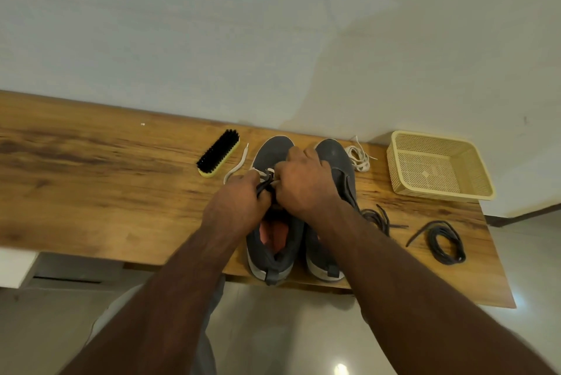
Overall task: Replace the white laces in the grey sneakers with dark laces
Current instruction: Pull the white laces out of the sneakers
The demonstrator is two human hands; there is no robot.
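Both grey sneakers sit side by side on the wooden table (91, 168), toes to the wall. My left hand (239, 201) is pinching a dark lace (263, 187) over the left sneaker (274, 241), right where some white lace (268, 173) still shows in the eyelets. My right hand (303, 183) is curled over the same spot, but I can't tell what it's gripping. The right sneaker (337, 162) has dark lace trailing off it. A loose white lace (238, 164) lies by the black shoe brush (218, 152), a white lace bundle (359, 157) near the cream basket (440, 163), and a coiled dark lace (444, 242) to the right. No readable branding anywhere.
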